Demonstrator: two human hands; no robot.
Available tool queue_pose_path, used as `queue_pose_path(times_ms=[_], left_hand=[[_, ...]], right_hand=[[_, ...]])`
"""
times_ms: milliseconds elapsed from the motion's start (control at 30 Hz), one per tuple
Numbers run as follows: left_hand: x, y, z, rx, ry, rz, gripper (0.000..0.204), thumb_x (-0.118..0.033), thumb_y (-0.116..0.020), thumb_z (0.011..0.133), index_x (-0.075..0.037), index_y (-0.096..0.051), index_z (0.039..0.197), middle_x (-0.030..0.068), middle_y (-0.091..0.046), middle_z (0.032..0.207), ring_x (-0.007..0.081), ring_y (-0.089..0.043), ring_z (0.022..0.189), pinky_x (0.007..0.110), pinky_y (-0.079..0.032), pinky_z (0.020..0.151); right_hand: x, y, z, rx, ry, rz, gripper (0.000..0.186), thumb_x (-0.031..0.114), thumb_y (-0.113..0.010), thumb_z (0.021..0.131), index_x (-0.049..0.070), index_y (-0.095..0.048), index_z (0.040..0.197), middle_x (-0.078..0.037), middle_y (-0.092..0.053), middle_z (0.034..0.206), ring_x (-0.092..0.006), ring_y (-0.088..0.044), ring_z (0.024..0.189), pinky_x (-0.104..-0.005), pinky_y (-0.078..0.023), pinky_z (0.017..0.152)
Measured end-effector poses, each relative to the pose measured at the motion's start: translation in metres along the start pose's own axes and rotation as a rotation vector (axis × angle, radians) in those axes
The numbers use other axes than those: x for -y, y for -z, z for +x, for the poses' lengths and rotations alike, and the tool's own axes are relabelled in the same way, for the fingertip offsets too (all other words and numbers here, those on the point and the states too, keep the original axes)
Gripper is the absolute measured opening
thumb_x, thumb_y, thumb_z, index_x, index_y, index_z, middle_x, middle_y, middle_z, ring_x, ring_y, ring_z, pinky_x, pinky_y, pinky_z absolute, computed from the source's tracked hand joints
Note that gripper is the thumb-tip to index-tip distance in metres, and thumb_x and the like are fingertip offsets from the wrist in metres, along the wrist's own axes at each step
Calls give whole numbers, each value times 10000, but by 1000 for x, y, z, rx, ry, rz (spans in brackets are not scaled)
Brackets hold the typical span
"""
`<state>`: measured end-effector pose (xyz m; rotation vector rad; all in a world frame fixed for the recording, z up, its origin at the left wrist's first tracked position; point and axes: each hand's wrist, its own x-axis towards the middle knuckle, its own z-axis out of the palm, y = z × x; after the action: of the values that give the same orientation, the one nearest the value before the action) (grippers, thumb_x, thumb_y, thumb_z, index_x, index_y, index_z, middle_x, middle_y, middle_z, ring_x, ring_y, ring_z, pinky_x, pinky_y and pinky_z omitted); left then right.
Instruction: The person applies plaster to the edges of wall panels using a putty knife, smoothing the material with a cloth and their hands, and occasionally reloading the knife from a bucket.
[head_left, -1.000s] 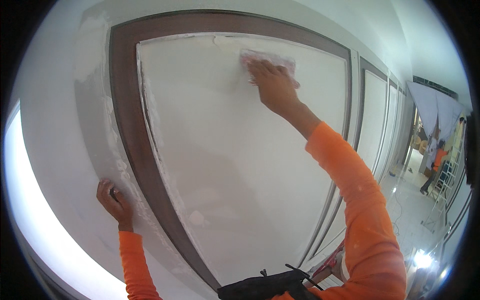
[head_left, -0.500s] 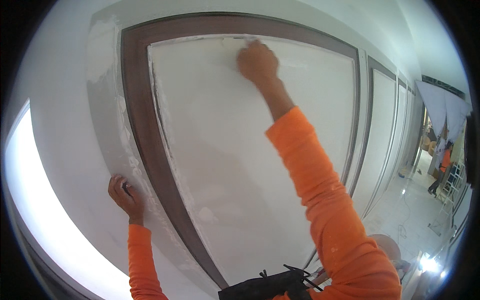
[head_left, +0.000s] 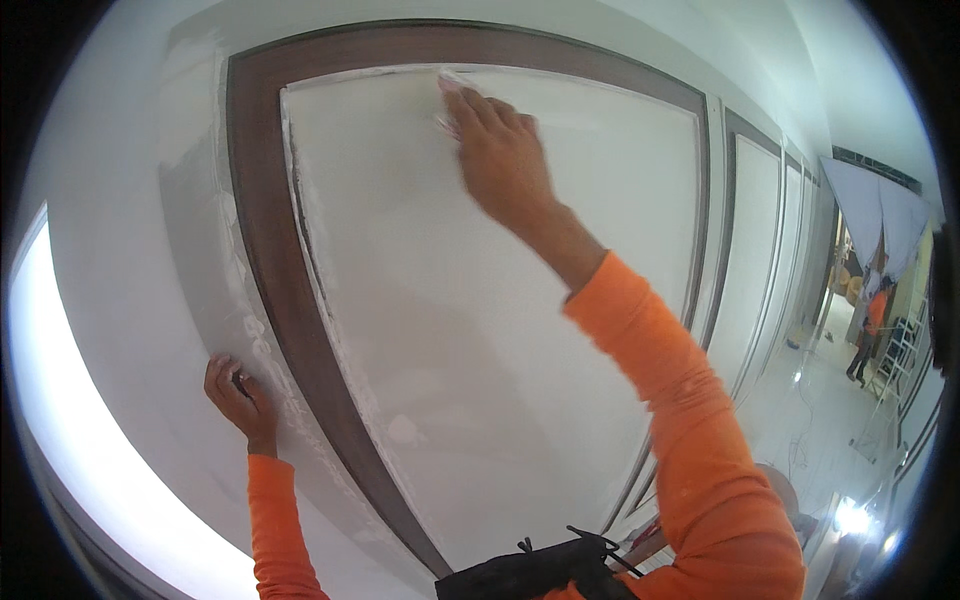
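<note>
My right hand is raised to the top inner edge of the brown door-like frame. Its fingers are closed around a pale, thin piece whose kind I cannot make out. Behind it is the off-white panel, with white filler smears along its upper and left borders. Lower left, my left hand rests by the wall with curled fingers. A dark spot shows inside that grip; I cannot tell whether it is an object or shadow.
A bright lit opening is at the left. More framed panels run off to the right. Farther back, a person in orange stands beside a stepladder. A lamp shines low at the right.
My right hand has moved left along the panel's top edge and turned, its fingers now pointing up-left. My left hand stays at nearly the same place on the wall. The view has shifted slightly.
</note>
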<state>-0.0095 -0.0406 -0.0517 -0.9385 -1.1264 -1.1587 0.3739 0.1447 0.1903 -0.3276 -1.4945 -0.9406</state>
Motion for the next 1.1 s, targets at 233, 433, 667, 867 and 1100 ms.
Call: queue_pose_path(times_ms=[233,433,667,867,1100], left_hand=[[-4,-1,-1,41,-12,60,247,-140,-460,984,3,-553,1162,169,-518,1299,357,-445,1283,474,-374,1075],[-1,0,0,44,-22,70,250,-156,-453,988,-3,-550,1160,152,-526,1293,352,-459,1267,475,-371,1081],[3,2,-2,49,-51,68,255,-183,-435,1005,-9,-542,1158,149,-515,1293,348,-449,1277,474,-369,1082],[12,2,-7,50,-52,69,249,-176,-427,1014,-9,-531,1166,153,-501,1317,350,-439,1291,477,-363,1087],[-1,-3,-2,32,-13,58,220,-171,-458,1000,-21,-539,1138,143,-497,1291,344,-453,1265,466,-383,1068]], right_hand=[[-71,-22,-33,139,247,-240,567,135,-553,952,173,-398,1496,-42,-428,1520,-255,-412,1375,-529,-365,1086],[-70,-39,-22,105,259,-242,640,108,-567,919,152,-359,1523,-31,-401,1536,-249,-379,1393,-540,-344,1105],[-90,-37,-34,227,179,-249,611,90,-533,912,118,-387,1505,-52,-423,1524,-272,-389,1399,-544,-348,1099],[-159,-2,-74,305,-285,-267,569,-23,-461,920,79,-398,1476,-118,-442,1508,-339,-429,1381,-553,-351,1114],[-162,-25,-39,267,-624,-131,590,139,-537,898,-42,-382,1437,-220,-509,1403,-418,-528,1241,-563,-408,1029]])
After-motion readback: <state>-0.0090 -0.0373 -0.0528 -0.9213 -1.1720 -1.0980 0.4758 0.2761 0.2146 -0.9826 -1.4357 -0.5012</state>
